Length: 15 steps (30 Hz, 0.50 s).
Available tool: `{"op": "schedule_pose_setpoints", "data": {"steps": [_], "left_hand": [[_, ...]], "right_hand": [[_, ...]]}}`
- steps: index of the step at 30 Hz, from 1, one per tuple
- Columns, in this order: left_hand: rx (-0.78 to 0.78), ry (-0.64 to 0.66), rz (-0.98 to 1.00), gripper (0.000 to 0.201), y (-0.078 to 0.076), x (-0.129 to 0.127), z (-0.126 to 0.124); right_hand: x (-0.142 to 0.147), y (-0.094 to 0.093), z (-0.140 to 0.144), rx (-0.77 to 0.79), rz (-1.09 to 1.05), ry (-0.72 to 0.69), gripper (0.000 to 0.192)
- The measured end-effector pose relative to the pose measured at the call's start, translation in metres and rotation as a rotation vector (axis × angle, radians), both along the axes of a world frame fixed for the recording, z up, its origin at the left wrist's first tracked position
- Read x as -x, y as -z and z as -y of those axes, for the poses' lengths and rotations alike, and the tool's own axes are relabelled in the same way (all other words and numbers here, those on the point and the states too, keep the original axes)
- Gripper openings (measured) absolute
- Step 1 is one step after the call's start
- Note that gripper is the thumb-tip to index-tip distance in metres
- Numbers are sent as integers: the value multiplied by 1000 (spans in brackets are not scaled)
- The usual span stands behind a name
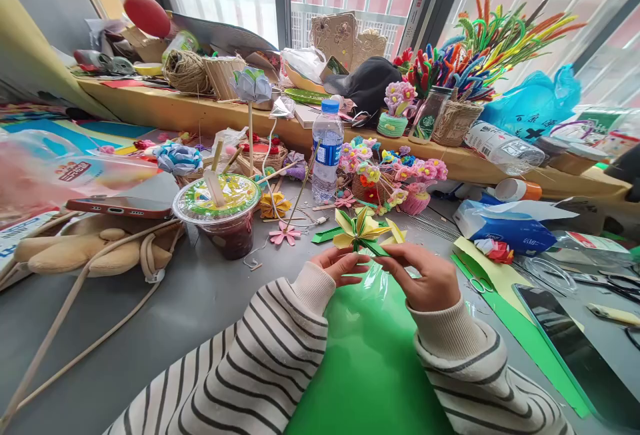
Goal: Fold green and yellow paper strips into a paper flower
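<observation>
A yellow and green folded-paper flower [361,227] is held up over the middle of the table. The fingers of my left hand [343,267] are closed on the flower's underside. From the other side my right hand [429,276] pinches a green folded-paper piece [375,247] at the flower's base; whether the two are joined is hard to see. Just behind them lie another green paper strip [327,234] and a yellow paper piece [396,232]. Below both hands, between my forearms, is a large glossy green surface [370,361], perhaps a balloon.
Left of my hands stand a lidded drink cup [215,211] and a phone [120,203] on a plush toy. A water bottle [327,151] and chenille flowers [395,171] are behind. To the right lie green paper [535,348], small scissors [481,285] and another phone [575,348].
</observation>
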State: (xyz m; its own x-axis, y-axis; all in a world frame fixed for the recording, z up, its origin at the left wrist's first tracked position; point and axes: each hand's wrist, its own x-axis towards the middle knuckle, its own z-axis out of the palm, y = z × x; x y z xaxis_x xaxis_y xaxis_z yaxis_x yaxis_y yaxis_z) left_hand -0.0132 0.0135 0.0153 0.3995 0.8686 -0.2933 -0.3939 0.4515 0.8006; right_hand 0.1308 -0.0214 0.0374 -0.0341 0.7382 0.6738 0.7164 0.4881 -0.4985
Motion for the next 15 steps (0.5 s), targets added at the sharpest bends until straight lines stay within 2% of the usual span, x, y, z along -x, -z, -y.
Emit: {"op": "schedule_pose_setpoints", "data": {"steps": [3,7,11,15], "left_hand": [[-51,-22,-152,45,4,-2,-1],[-115,-32,-264,35,3,-2,0],[-102,16,-120,31,-2,0,1],[-8,-87,61,34,-2,1,0]], "right_hand": [[-4,1,-2,-44,-4,56,9],[-3,5,-3,-183,113,144,10],[5,14,0,-233,250,130,14],[11,21,3,-275,338,132,19]]}}
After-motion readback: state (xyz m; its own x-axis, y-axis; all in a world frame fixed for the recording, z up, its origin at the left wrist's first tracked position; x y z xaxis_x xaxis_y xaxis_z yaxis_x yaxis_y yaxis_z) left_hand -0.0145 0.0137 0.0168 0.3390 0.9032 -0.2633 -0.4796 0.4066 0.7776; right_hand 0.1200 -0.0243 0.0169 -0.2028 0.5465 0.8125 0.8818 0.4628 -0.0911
